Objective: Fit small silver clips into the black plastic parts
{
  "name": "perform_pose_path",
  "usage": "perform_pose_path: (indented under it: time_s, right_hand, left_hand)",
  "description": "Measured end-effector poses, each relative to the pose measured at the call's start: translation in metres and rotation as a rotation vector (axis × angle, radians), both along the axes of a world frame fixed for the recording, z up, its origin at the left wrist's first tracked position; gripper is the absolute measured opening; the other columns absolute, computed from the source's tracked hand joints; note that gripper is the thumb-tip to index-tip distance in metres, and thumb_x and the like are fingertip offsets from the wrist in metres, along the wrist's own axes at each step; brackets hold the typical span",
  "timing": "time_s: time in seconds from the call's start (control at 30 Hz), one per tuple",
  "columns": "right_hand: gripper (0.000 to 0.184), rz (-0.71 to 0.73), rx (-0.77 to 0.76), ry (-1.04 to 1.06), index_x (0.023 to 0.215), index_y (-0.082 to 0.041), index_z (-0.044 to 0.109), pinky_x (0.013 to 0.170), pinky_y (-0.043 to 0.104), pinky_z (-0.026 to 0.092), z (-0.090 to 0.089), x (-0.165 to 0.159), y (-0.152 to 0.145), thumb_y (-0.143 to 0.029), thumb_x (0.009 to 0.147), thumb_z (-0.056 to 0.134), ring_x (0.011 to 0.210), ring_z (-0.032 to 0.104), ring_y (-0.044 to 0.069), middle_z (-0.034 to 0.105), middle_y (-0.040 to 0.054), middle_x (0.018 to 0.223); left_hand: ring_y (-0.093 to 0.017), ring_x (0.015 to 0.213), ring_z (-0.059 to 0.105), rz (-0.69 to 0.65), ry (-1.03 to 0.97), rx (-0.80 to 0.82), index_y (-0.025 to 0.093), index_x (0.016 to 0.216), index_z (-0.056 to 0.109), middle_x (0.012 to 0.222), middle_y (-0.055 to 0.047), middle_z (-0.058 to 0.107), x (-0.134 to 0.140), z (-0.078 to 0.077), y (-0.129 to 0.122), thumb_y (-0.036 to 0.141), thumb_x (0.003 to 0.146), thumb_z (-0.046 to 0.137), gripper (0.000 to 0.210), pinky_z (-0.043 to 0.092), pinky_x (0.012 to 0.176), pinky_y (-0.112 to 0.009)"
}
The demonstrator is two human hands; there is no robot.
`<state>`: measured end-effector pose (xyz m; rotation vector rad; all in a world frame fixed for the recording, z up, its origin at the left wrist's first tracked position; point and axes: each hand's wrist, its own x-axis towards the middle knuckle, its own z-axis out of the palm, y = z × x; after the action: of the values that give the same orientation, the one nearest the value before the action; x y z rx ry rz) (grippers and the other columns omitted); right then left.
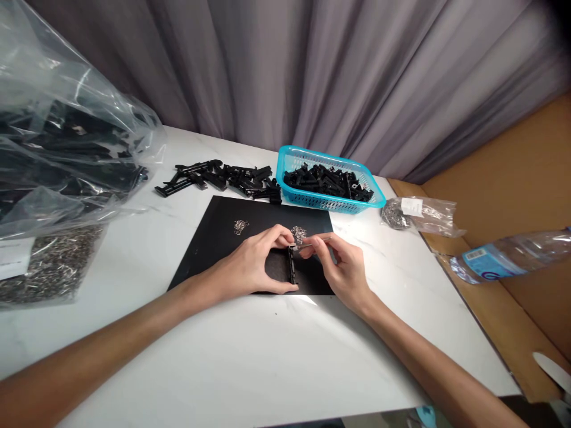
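Between its thumb and fingers, my left hand [256, 261] grips a narrow black plastic part [292, 267] by its two ends, above the black mat [196, 252]. My right hand [341, 264] pinches slim metal tweezers [322, 239], whose tip is at the part's far end. Whether the tip holds anything is too small to tell. Just beyond the fingers lies a pile of small metal pieces [298, 232] on the mat. A second small metal pile [240, 226] sits farther left.
Behind the mat stand a blue basket [332, 204] full of black parts and a loose heap of black parts [243, 178]. Large plastic bags [80, 154] fill the left side. At right are a small bag [430, 217], cardboard [504, 160] and a plastic bottle [513, 255].
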<state>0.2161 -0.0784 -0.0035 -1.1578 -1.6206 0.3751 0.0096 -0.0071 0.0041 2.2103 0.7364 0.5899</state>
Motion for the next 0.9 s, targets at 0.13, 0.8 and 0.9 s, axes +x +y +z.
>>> perform_pose_path:
  time_s: [0.13, 0.8, 0.9]
  right_hand:
    - [0.020, -0.014, 0.023, -0.024, 0.100, -0.020, 0.073, 0.071, 0.027, 0.062, -0.0016, 0.0001, 0.0002, -0.026, 0.106, 0.056, 0.073, 0.076, 0.016, 0.080, 0.0040, 0.082]
    - [0.024, -0.013, -0.053, 0.099, 0.099, -0.020, 0.073, 0.074, 0.032, 0.064, -0.0029, 0.0024, 0.0012, -0.034, 0.107, 0.055, 0.073, 0.076, 0.017, 0.079, 0.0043, 0.082]
    - [0.024, -0.003, -0.050, 0.084, 0.099, -0.019, 0.073, 0.075, 0.031, 0.064, -0.0028, 0.0007, 0.0019, -0.035, 0.107, 0.056, 0.075, 0.077, 0.017, 0.080, 0.0050, 0.083]
  left_hand:
    - [-0.027, 0.118, 0.067, -0.007, -0.012, 0.006, 0.027, 0.117, 0.054, 0.119, -0.003, 0.069, -0.0001, -0.0017, 0.0010, 0.046, 0.067, 0.091, 0.065, 0.057, 0.103, -0.042]
    - [-0.027, 0.117, 0.069, 0.002, -0.027, -0.043, 0.026, 0.115, 0.053, 0.118, -0.003, 0.071, 0.0010, 0.0027, 0.0020, 0.047, 0.066, 0.091, 0.065, 0.056, 0.105, -0.045]
    - [-0.027, 0.117, 0.069, -0.002, -0.028, -0.039, 0.026, 0.116, 0.053, 0.118, -0.002, 0.071, 0.0005, 0.0002, 0.0031, 0.047, 0.066, 0.091, 0.066, 0.056, 0.105, -0.044]
